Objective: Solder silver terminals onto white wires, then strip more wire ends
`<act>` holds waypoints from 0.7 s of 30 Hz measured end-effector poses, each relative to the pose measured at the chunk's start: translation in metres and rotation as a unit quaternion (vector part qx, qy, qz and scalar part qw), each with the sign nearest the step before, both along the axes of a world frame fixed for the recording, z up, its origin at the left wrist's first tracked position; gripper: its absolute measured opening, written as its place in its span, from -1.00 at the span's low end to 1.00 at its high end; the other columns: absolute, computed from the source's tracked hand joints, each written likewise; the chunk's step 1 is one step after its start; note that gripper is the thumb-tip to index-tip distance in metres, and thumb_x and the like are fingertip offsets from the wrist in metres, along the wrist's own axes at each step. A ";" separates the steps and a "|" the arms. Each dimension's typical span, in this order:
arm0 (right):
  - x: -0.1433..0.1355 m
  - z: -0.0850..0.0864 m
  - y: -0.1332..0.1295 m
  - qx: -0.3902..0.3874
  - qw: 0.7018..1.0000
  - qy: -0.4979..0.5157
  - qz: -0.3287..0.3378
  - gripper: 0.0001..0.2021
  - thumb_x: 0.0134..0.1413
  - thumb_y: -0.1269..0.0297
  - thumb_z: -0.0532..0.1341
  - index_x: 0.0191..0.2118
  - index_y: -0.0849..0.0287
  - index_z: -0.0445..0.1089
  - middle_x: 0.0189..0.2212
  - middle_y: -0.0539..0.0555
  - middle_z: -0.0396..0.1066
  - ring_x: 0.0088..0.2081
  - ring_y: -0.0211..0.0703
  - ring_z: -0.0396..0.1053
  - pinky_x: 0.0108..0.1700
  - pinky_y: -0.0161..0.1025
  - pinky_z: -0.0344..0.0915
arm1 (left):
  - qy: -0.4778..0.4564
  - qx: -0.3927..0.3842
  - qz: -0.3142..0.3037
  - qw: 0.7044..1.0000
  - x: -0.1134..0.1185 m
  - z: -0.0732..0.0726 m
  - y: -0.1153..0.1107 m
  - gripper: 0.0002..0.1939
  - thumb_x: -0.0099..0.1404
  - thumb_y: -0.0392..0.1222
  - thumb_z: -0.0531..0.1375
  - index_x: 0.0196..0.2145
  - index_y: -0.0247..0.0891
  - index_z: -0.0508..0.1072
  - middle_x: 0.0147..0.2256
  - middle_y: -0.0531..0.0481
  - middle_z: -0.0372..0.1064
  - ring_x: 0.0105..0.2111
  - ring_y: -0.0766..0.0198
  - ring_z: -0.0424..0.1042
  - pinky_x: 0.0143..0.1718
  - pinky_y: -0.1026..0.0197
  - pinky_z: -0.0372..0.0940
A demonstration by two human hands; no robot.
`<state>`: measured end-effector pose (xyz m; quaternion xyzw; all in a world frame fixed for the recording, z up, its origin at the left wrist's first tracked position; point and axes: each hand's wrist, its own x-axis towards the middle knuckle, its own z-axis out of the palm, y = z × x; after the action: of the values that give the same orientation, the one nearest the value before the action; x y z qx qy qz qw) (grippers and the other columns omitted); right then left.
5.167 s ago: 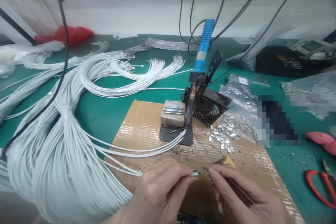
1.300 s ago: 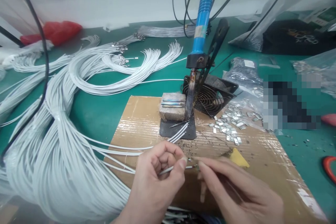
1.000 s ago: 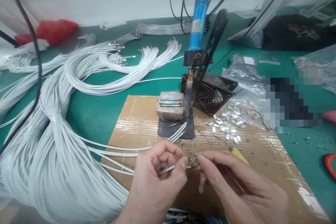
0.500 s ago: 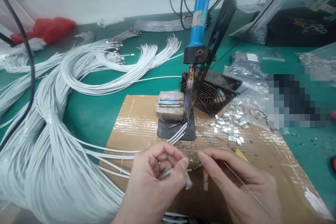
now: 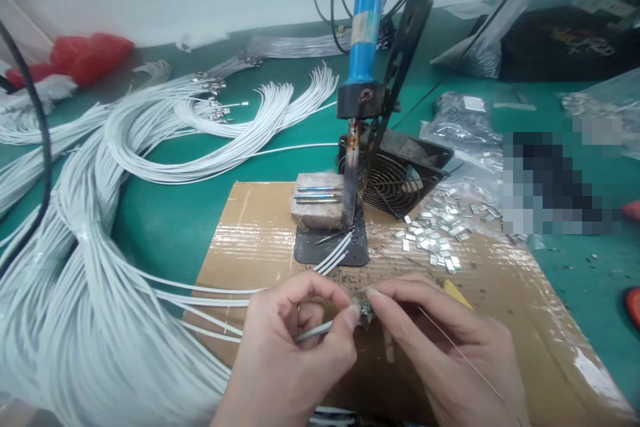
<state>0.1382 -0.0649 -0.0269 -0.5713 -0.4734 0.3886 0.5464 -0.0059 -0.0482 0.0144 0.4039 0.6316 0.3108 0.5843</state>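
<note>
Pinched in my left hand [image 5: 295,353] is a white cable [image 5: 316,331], its end pointing right. At the fingertips sits a small shiny metal piece [image 5: 365,307]; which hand holds it I cannot tell. My right hand [image 5: 450,340] has thumb and forefinger closed right beside that piece. A thin silvery strand that looks like solder wire [image 5: 460,352] runs across the right hand between its fingers. Beyond both hands, a blue-handled soldering iron [image 5: 365,33] stands clamped with its tip down by a grey block [image 5: 317,213]. Several white cable ends [image 5: 336,255] lie near the tip.
Loose metal connectors [image 5: 435,233] are scattered on the cardboard [image 5: 260,213]. A black fan [image 5: 400,180] stands behind the iron. Large bundles of white cables [image 5: 125,320] cover the left side. Plastic bags [image 5: 460,123] lie at the right, and a red bag [image 5: 90,53] at the back left.
My hands have come closer together, and the gap between the cable end and my right fingertips has closed. The whole view has shifted slightly.
</note>
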 end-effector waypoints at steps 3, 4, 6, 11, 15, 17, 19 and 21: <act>0.000 -0.001 0.000 0.004 1.000 -0.011 0.010 -0.88 0.08 0.37 0.42 -0.43 0.01 0.61 -0.47 -0.08 0.54 -0.47 -0.30 0.48 -0.44 -0.54 0.39 | -0.010 0.009 0.025 1.000 0.002 0.000 -0.001 -0.85 0.05 -0.20 0.34 -0.52 -0.30 0.45 -0.60 0.11 0.21 -0.61 0.45 0.00 -0.56 0.34 -0.12; 0.000 -0.001 0.000 0.004 1.000 -0.013 0.012 -0.88 0.08 0.37 0.42 -0.44 0.01 0.61 -0.48 -0.08 0.54 -0.47 -0.30 0.47 -0.45 -0.53 0.38 | -0.015 0.011 0.033 0.999 0.003 0.001 -0.001 -0.85 0.04 -0.21 0.35 -0.54 -0.30 0.45 -0.57 0.07 0.29 -0.60 0.45 0.04 -0.56 0.35 -0.08; 0.001 -0.002 0.000 0.001 1.000 -0.011 0.017 -0.88 0.08 0.37 0.42 -0.44 0.01 0.61 -0.48 -0.08 0.53 -0.48 -0.30 0.47 -0.46 -0.52 0.38 | -0.025 0.010 0.044 0.999 0.004 0.001 -0.001 -0.85 0.02 -0.24 0.36 -0.55 -0.31 0.46 -0.52 0.02 0.38 -0.60 0.46 0.10 -0.55 0.37 -0.04; 0.001 -0.002 -0.001 -0.012 0.999 0.017 0.027 -0.90 0.08 0.33 0.42 -0.43 0.02 0.62 -0.49 -0.04 0.51 -0.50 -0.26 0.45 -0.50 -0.45 0.35 | -0.065 0.023 0.039 0.997 0.002 -0.002 0.002 -0.86 0.03 -0.31 0.35 -0.58 -0.32 0.45 -0.49 0.06 0.45 -0.60 0.50 0.22 -0.55 0.44 0.08; 0.001 -0.001 -0.002 -0.025 0.999 0.022 0.028 -0.89 0.07 0.30 0.43 -0.46 0.04 0.61 -0.52 -0.04 0.47 -0.58 -0.29 0.35 -0.59 -0.42 0.26 | -0.089 0.025 0.042 0.995 0.003 -0.003 0.002 -0.86 0.02 -0.35 0.36 -0.59 -0.30 0.46 -0.47 0.07 0.49 -0.59 0.48 0.30 -0.55 0.44 0.15; 0.000 -0.002 -0.002 -0.023 0.999 0.026 0.026 -0.89 0.07 0.32 0.42 -0.45 0.01 0.61 -0.51 -0.05 0.48 -0.53 -0.28 0.40 -0.52 -0.44 0.30 | -0.081 0.030 0.066 0.994 0.004 -0.002 0.001 -0.86 0.02 -0.35 0.36 -0.60 -0.29 0.47 -0.47 0.06 0.50 -0.55 0.44 0.36 -0.52 0.44 0.19; -0.001 -0.002 -0.002 -0.020 0.999 0.029 0.021 -0.88 0.08 0.33 0.42 -0.44 -0.03 0.61 -0.50 -0.08 0.49 -0.47 -0.28 0.44 -0.45 -0.47 0.33 | -0.076 0.029 0.073 0.994 0.006 -0.001 0.000 -0.86 0.02 -0.35 0.36 -0.61 -0.30 0.48 -0.46 0.05 0.51 -0.52 0.43 0.40 -0.50 0.45 0.20; -0.001 -0.004 -0.003 -0.015 0.999 0.014 0.024 -0.88 0.09 0.34 0.42 -0.42 -0.05 0.61 -0.48 -0.09 0.49 -0.46 -0.31 0.43 -0.44 -0.48 0.32 | -0.081 0.028 0.074 0.994 0.007 0.000 0.000 -0.86 0.02 -0.35 0.35 -0.61 -0.31 0.47 -0.46 0.06 0.51 -0.52 0.44 0.40 -0.50 0.46 0.19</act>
<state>0.1376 -0.0678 -0.0312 -0.5626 -0.4729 0.4169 0.5348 0.0016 -0.0483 0.0145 0.3459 0.6012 0.4028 0.5973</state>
